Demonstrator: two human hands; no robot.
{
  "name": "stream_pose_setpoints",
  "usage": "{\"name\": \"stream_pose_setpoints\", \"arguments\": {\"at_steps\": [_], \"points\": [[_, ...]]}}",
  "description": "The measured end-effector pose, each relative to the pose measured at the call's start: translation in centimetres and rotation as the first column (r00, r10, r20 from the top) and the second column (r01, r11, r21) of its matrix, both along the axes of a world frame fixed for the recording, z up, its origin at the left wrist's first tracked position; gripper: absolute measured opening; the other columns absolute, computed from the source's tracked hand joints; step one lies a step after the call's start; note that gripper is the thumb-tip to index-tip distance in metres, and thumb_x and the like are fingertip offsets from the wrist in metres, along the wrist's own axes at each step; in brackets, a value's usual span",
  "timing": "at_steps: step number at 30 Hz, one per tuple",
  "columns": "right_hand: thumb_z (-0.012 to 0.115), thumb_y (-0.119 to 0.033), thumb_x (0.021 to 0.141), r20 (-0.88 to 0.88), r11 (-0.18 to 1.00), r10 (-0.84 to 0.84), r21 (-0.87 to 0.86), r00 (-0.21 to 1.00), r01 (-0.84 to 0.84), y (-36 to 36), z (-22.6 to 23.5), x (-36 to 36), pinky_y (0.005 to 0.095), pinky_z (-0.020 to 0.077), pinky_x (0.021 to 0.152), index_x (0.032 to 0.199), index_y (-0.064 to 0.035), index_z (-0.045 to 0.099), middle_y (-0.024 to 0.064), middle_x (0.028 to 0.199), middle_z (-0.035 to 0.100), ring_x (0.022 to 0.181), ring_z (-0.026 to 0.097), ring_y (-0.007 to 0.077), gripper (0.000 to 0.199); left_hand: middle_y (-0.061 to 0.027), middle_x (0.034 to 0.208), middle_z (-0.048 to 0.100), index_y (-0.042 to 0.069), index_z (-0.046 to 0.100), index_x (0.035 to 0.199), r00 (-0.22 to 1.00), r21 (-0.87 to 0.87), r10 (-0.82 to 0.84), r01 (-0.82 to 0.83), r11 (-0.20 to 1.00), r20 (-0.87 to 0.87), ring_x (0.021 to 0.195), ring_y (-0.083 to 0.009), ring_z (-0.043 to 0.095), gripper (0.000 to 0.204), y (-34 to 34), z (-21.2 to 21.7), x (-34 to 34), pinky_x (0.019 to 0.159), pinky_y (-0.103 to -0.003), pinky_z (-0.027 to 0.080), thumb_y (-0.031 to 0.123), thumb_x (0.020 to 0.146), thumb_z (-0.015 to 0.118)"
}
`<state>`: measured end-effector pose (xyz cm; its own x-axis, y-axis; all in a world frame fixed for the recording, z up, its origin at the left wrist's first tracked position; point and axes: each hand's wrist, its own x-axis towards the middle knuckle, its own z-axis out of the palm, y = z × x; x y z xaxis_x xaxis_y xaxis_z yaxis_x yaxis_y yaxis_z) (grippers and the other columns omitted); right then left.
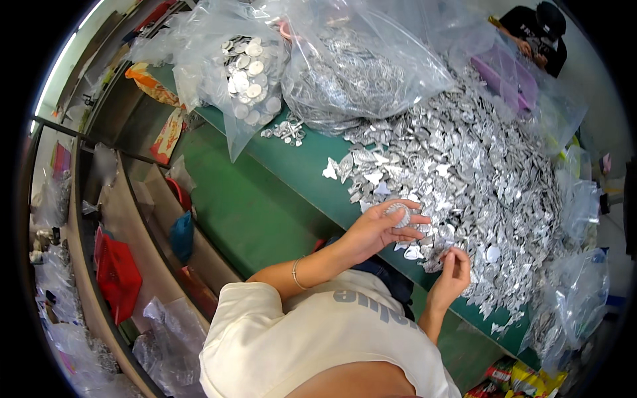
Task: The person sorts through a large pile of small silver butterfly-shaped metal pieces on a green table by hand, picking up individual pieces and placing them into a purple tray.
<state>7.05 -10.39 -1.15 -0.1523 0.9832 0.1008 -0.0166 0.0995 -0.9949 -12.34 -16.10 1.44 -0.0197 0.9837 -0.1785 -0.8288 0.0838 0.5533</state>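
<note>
My left hand (377, 232) is closed around a round, ridged silver metal piece (402, 215), held in front of my body above the table edge. To its right, my right hand (454, 275) is closed in a pinch with the fingertips at the near edge of the heap. Whatever lies between those fingertips is too small to make out. A wide heap of small, flat silver metal pieces (464, 166) spreads over the green table (292, 179) just beyond both hands. Some pieces are wing-like or pointed, others rounded.
Behind the heap stand a clear bag of metal pieces (352, 79) and one of round silver discs (247, 79). A purple basket (504, 79) sits at the far right. Shelves with a red basket (118, 277) line the left. Another person (541, 36) is at the far right.
</note>
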Motion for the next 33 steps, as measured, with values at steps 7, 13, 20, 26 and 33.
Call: {"name": "stream_pose_setpoints", "arguments": {"at_steps": [7,13,20,26,33], "points": [[0.053,-0.003,0.088,-0.054,0.993,0.107,-0.038,0.993,-0.109,-0.3,0.6,-0.9,0.024,0.0424,0.069,0.096,0.0019,0.058,0.0045,0.081,0.056,0.073,0.052,0.0113,0.01,-0.0224,0.137,0.034,0.003,0.032,0.132,0.927,0.122,0.126,-0.179,0.976,0.353,0.127,-0.0353,0.037,0.046,1.5,2.4,-2.7,0.101,-0.043,0.037,0.032,0.097,0.033],[0.052,-0.001,0.088,-0.025,0.998,0.057,-0.036,0.998,-0.058,-0.4,0.2,-0.6,0.0237,0.0443,0.068,0.097,0.0027,0.058,0.0057,0.081,0.057,0.071,0.053,0.0112,0.011,-0.0239,0.139,0.031,-0.003,0.03,0.133,0.946,0.055,0.274,-0.287,0.956,0.172,0.126,-0.0361,0.037,0.046,0.5,1.9,-4.5,0.103,-0.046,0.034,0.023,0.095,0.037],[0.05,-0.002,0.089,-0.234,0.992,-0.03,-0.127,0.972,0.001,0.9,-0.9,0.1,0.0222,0.0414,0.064,0.096,0.0019,0.056,0.0044,0.077,0.054,0.067,0.049,0.0096,0.01,-0.0261,0.118,0.045,-0.006,0.036,0.119,0.475,-0.021,0.792,-0.853,0.522,0.384,0.115,-0.0386,0.044,0.033,-0.4,4.7,-17.4,0.1,-0.053,0.035,0.001,0.087,0.04],[0.051,-0.001,0.089,-0.251,0.993,0.016,-0.108,0.968,-0.045,0.7,-0.1,-0.1,0.0227,0.0411,0.065,0.097,0.002,0.056,0.0043,0.078,0.054,0.069,0.048,0.0099,0.01,-0.02,0.144,0.013,0.003,0.026,0.137,0.388,0.205,0.908,-0.913,0.354,0.159,0.13,-0.0409,0.025,0.055,1.3,6.2,-31.4,0.106,-0.051,0.027,-0.002,0.084,0.042],[0.053,-0.003,0.088,-0.197,0.996,-0.04,-0.086,0.979,0.024,0.4,-1.4,1.1,0.0223,0.041,0.065,0.098,0.0018,0.057,0.0039,0.078,0.054,0.069,0.049,0.01,0.011,-0.013,0.115,0.052,-0.004,0.048,0.115,-0.029,0.388,0.988,-0.921,0.033,-0.154,0.104,-0.0247,0.054,0.029,3.0,4.4,-28.0,0.091,-0.037,0.044,-0.005,0.087,0.042]]}}
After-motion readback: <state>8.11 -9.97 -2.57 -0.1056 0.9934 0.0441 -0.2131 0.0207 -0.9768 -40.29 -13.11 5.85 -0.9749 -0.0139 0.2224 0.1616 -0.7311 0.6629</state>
